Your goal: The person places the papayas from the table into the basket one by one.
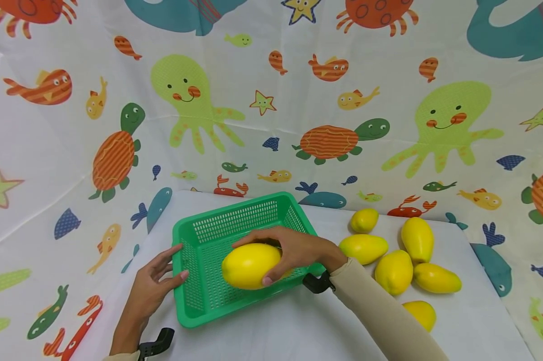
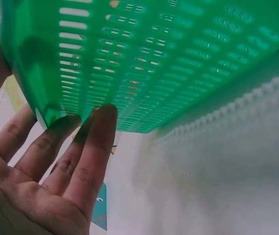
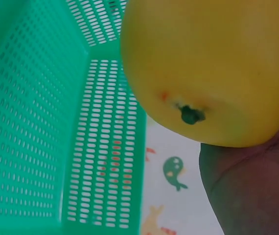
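A large yellow mango (image 1: 248,265) is in my right hand (image 1: 294,250), which grips it over the green basket (image 1: 217,313). The thumb lies along its near side and the fingers reach over its far side. In the right wrist view, the mango (image 3: 203,63) shows a small dark green stem, and the slotted basket wall (image 3: 103,147) lies beside it. At the basket's left end, my left hand (image 1: 149,281) holds the rim with the thumb near the front. Up close in the left wrist view, its fingers (image 2: 98,152) touch the slotted green wall (image 2: 144,63).
Several yellow mangoes (image 1: 394,272) lie on the white cloth (image 1: 479,321) right of the basket, one partly hidden behind the right sleeve (image 1: 379,311). A curtain (image 1: 262,165) printed with sea animals hangs behind. Each wrist wears a dark camera mount (image 1: 318,282).
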Demonstrator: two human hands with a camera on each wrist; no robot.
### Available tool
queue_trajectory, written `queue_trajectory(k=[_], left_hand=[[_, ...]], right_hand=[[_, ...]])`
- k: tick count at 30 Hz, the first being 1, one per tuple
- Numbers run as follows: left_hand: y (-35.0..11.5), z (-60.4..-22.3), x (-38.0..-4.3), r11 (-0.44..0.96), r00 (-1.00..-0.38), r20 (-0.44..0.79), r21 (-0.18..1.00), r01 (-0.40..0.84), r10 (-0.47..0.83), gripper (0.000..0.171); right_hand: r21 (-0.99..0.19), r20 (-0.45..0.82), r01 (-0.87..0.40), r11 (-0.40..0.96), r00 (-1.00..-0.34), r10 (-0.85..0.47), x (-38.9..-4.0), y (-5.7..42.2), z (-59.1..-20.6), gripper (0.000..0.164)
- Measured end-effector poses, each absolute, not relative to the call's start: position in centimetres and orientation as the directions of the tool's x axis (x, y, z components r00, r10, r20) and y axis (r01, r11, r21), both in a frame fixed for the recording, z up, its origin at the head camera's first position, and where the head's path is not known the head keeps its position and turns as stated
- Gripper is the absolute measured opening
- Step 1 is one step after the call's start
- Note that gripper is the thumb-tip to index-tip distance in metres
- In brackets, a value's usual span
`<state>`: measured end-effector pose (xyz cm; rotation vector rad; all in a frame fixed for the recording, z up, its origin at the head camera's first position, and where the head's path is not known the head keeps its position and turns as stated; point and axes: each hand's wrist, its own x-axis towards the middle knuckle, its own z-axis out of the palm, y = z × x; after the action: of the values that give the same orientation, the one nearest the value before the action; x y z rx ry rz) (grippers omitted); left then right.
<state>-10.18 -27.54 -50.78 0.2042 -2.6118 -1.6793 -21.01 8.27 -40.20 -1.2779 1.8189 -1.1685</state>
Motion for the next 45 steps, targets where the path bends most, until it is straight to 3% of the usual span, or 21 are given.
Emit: queue_trajectory(k=[11, 25, 35, 45], left_hand=[[-27.4, -50.9, -10.1, 0.406, -0.99, -0.043, 0.909, -0.095, -0.135, 0.072], [-27.5, -50.9, -10.2, 0.388, -0.99, -0.058, 0.916, -0.105, -0.129, 0.072], [-27.6, -51.0, -10.1, 0.363, -0.991, -0.047, 0.927, -0.089, -0.124, 0.071], [-27.6, -51.0, -10.1, 0.38, -0.992, -0.043, 0.921, -0.085, -0.119, 0.071]], right_hand=[[-0.89, -0.051, -0.418, 0.185, -0.311, -0.949, -22.1, 5.3, -41.4, 0.073], [-0.867, -0.108, -0.454, 0.204, -0.229, -0.967, -22.7, 2.5, -43.4, 0.073], [-0.845, -0.173, -0.458, 0.277, -0.257, -0.951, -23.0, 1.4, -43.9, 0.073], [-0.818, -0.226, -0.488, 0.306, -0.215, -0.95, -23.2, 0.0, -44.3, 0.072]])
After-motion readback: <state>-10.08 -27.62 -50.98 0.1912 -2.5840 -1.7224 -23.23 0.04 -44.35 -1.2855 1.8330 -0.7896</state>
